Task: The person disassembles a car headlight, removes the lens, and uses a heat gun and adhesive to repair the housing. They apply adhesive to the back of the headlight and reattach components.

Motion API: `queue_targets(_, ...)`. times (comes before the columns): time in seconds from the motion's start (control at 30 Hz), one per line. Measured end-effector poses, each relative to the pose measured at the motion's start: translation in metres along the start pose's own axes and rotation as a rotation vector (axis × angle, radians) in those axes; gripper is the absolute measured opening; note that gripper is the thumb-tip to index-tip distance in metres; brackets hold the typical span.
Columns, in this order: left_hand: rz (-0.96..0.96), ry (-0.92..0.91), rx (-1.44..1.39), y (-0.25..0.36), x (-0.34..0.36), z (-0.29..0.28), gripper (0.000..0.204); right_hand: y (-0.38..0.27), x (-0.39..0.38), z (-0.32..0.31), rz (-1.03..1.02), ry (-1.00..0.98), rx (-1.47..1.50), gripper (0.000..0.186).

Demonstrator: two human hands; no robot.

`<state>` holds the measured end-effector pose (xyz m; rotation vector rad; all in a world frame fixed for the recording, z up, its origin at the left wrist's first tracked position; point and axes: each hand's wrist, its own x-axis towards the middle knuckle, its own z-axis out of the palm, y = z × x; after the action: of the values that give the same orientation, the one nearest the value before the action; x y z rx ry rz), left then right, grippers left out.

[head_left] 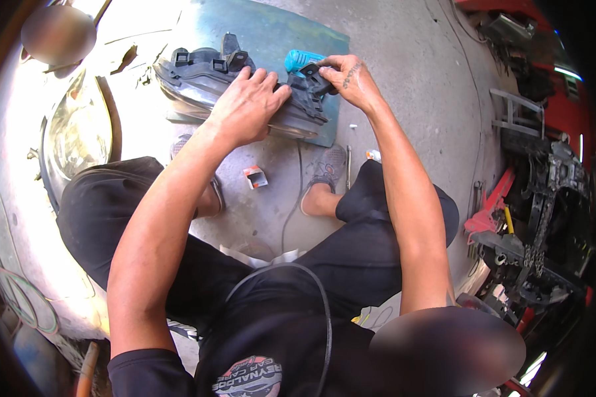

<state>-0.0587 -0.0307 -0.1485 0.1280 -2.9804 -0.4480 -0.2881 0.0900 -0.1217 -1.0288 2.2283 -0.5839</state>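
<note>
We are working over a headlight (202, 86), which is lying along the near edge of the green-blue mat (271, 23), its left end reaching to the mat's left edge. Our left hand (250, 106) is resting palm-down across the middle of it, the fingers spreading slightly over the dark housing. Our right hand (354, 83) is coming in over the mat's right edge; its thumb and index finger are bending toward each other at a black bracket (309, 69) on the headlight's right end, though we cannot tell whether they are pinching it. A teal object (304, 61) is lying just beyond that bracket, toward the mat's far right corner.

On the floor, a small open box (255, 177) is sitting between our shoes, off the mat's near edge. A metal rod (349, 167) is lying beside our right shoe (326, 167). Another headlight (83, 126), clear-lensed, is lying well off the mat's left edge.
</note>
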Motion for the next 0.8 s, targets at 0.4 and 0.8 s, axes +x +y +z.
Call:
queue_targets(0.4,0.009,0.012,-0.004,-0.002,0.003,0.001,0.060,0.004,-0.010,0.020,-0.119,0.027,-0.047,0.043)
queue_targets(0.8,0.008,-0.025,0.007,-0.001,0.005,-0.003,0.067,0.015,-0.002,-0.009,0.050,-0.138,0.123,0.053)
